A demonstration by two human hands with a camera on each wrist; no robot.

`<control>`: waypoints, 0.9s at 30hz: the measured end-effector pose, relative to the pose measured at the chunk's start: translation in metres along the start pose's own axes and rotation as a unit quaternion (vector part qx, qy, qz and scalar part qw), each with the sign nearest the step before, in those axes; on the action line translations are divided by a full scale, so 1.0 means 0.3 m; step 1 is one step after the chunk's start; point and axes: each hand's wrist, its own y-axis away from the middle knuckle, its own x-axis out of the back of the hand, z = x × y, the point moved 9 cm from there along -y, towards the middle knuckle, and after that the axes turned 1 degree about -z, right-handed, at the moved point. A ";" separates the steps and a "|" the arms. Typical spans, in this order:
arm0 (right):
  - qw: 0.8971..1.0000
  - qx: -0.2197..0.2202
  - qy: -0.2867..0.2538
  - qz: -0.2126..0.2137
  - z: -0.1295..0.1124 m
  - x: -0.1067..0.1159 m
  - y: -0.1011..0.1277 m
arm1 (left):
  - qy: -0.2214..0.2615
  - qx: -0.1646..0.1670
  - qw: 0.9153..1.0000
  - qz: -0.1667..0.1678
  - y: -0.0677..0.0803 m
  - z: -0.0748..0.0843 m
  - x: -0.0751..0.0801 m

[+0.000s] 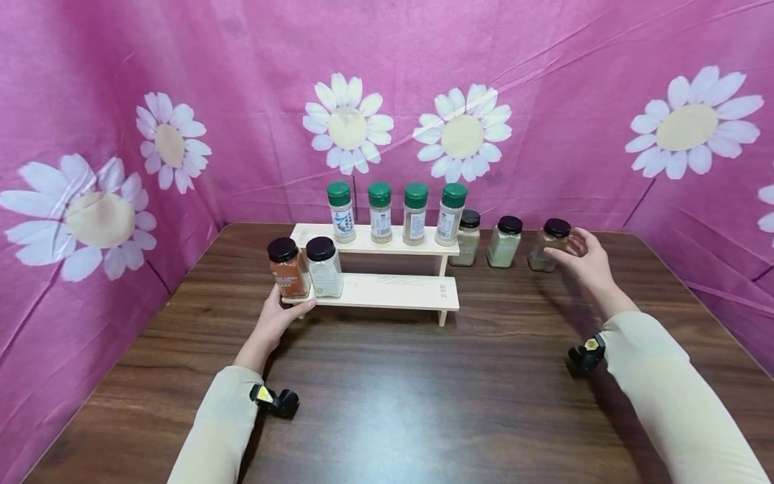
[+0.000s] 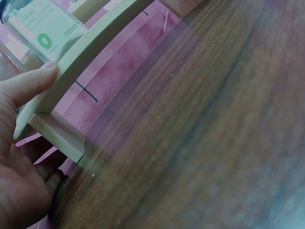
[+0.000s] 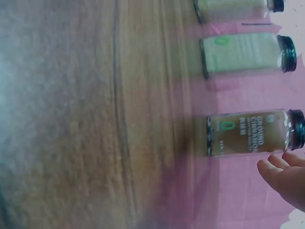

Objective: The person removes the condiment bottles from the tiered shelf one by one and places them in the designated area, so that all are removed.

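Note:
A two-step wooden rack (image 1: 387,293) stands on the table. My left hand (image 1: 277,318) grips its lower left end, the thumb (image 2: 35,82) along the shelf's front edge and the other fingers around the end by the leg. Just above this hand, an orange-red spice jar (image 1: 289,274) and a pale spice jar (image 1: 326,275), both black-capped, stand on the lower step. My right hand (image 1: 585,259) is beside a brown ground cinnamon jar (image 3: 248,133), fingers spread near its cap; whether they touch it I cannot tell.
Several green-capped shakers (image 1: 380,214) line the upper step. Right of the rack, on the table (image 1: 387,403), stand a green spice jar (image 1: 504,243) and another black-capped jar (image 1: 467,243), partly behind the rack. A pink daisy-patterned cloth (image 1: 254,134) hangs behind.

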 end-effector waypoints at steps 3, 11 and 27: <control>1.000 -0.001 0.030 0.002 -0.087 -0.020 0.055 | 0.000 0.002 1.000 -0.001 0.001 -0.004 -0.001; 0.998 0.019 0.049 -0.033 -0.175 -0.048 0.121 | 0.004 0.000 1.000 -0.002 0.000 -0.001 -0.001; 0.991 0.069 -0.040 -0.110 -0.268 -0.196 0.251 | 0.007 -0.003 1.000 -0.002 0.002 0.006 -0.002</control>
